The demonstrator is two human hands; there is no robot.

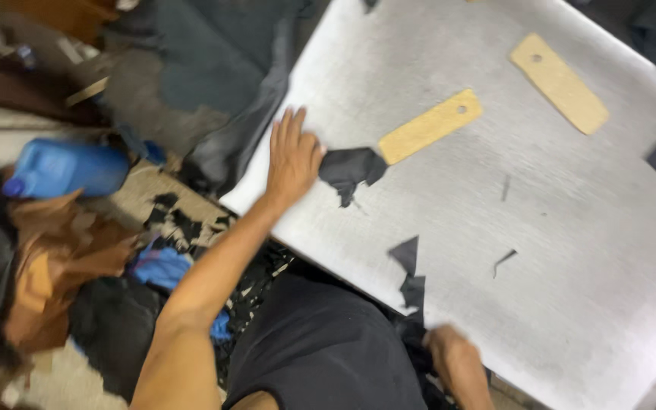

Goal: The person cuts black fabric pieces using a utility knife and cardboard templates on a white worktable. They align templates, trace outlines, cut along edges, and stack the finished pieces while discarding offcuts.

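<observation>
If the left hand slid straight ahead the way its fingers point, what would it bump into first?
The left hand lies flat on the metal table, fingers pointing toward the far-left edge. Probably only bare metal lies ahead, then the dark grey leather sheet past the edge. The picture is blurred, so depth is uncertain.

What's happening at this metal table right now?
A person leans over a metal table strewn with black offcuts. The left hand lies flat near the table's edge, beside a black scrap. The right hand is at the near edge, by more dark scraps; its grip is blurred. Two tan strip templates lie untouched. A blue jug sits on the littered floor.
</observation>
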